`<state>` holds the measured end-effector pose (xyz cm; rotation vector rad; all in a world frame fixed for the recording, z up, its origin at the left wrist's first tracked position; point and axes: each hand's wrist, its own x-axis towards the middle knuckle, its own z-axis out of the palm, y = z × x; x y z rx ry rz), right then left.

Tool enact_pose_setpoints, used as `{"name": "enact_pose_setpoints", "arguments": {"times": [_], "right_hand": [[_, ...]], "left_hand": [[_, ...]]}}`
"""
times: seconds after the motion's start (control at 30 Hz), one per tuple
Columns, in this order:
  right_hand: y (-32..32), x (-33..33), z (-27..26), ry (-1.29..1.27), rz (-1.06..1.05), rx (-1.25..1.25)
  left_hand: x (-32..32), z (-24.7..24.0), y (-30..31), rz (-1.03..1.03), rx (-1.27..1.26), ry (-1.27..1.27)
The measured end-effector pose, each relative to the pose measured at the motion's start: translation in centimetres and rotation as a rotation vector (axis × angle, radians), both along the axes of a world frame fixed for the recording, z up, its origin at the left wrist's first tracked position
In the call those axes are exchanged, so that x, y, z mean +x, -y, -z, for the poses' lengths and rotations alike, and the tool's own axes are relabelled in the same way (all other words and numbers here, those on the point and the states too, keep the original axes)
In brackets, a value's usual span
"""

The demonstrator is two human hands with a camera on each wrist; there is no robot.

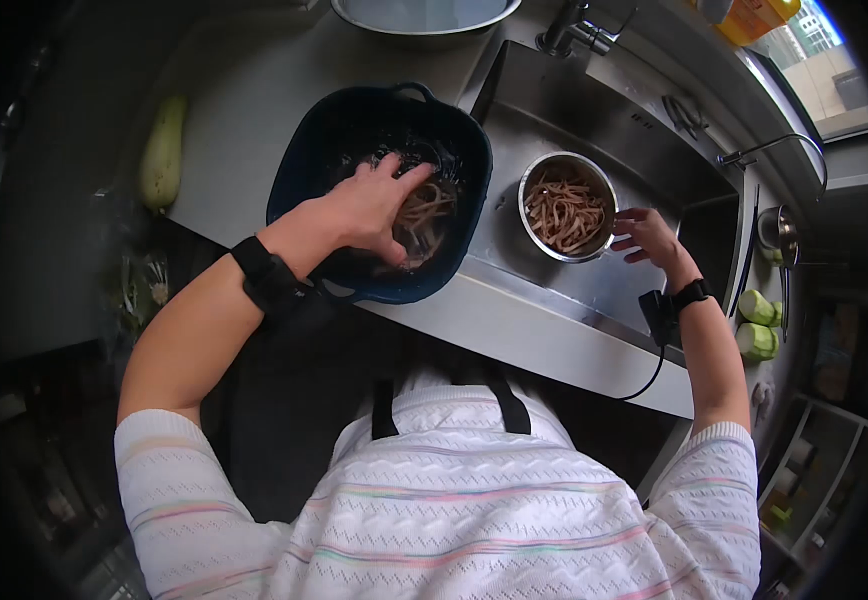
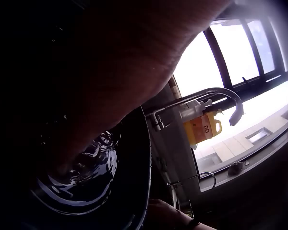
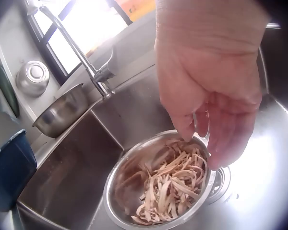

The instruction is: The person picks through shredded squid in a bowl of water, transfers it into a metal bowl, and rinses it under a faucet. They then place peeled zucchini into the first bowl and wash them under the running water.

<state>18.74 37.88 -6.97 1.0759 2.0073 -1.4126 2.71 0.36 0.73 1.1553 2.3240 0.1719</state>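
My left hand (image 1: 369, 205) is over the dark blue basin (image 1: 299, 150), fingers spread, fingertips at the water. Ripples show on the water (image 2: 98, 163) in the left wrist view. Pale brown strips of food (image 1: 426, 215) lie in the basin beside the fingers. My right hand (image 1: 652, 240) is at the right side of a round metal bowl (image 1: 526, 215), its loosely bent fingers right at the rim. The right wrist view shows thumb and fingertips close over that rim. More brown strips (image 3: 173, 189) are heaped in the bowl, which stands in the sink.
The steel sink (image 1: 514, 110) has a faucet (image 1: 579, 35) at its back. A wide metal basin (image 1: 424, 15) stands behind the blue one. A pale green gourd (image 1: 164, 155) lies on the left of the counter. Cut green pieces (image 1: 757, 325) sit at the right.
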Motion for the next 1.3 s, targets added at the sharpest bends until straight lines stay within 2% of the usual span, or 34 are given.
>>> {"name": "enact_pose_setpoints", "arguments": {"times": [0.03,0.1,0.23,0.3,0.33,0.43,0.47,0.53,0.57,0.63,0.9,1.07,1.17,1.3], "right_hand": [[0.4,-0.2,-0.3,0.007,-0.025,0.003],[0.9,-0.2,-0.3,-0.012,-0.04,-0.004],[1.1,-0.2,-0.6,-0.064,-0.057,-0.013],[0.6,0.1,-0.6,-0.066,-0.059,-0.009],[0.4,0.2,-0.6,-0.068,-0.07,-0.003],[-0.4,0.6,-0.7,-0.048,-0.057,-0.006],[-0.7,0.6,-0.7,-0.051,-0.059,-0.008],[-1.0,0.6,-0.7,-0.04,-0.055,-0.022],[-1.2,0.5,-0.9,-0.043,-0.061,-0.024],[-1.2,0.4,-1.1,-0.079,-0.081,-0.051],[-1.2,-0.6,-1.1,-0.125,-0.177,-0.1],[-0.9,-1.0,-0.9,-0.158,-0.263,-0.117],[-1.3,-1.0,-0.9,-0.159,-0.276,-0.143],[-1.6,-0.5,-1.2,-0.196,-0.263,-0.172]], "left_hand": [[0.3,0.2,-0.5,0.004,0.004,-0.003],[1.0,0.5,-1.3,0.092,-0.197,-0.071],[0.2,2.4,0.3,0.095,-0.226,-0.077],[-0.8,3.0,1.3,-0.009,-0.097,0.035],[-1.2,2.6,1.5,-0.048,-0.049,0.02],[-2.6,0.1,1.8,-0.226,0.038,0.186],[-2.9,-0.1,2.1,-0.229,0.036,0.183],[-3.5,-0.4,2.7,-0.444,0.189,0.388],[-3.6,-0.5,3.0,-0.451,0.189,0.383],[-3.6,-0.8,3.3,-0.542,0.384,0.587],[-2.2,-3.5,3.7,-0.735,0.62,0.673],[-1.4,-5.5,2.8,-0.689,0.695,0.623],[-0.6,-5.6,-0.1,-0.582,0.763,0.563],[1.7,-6.2,-6.4,-0.457,0.808,0.646]]}}
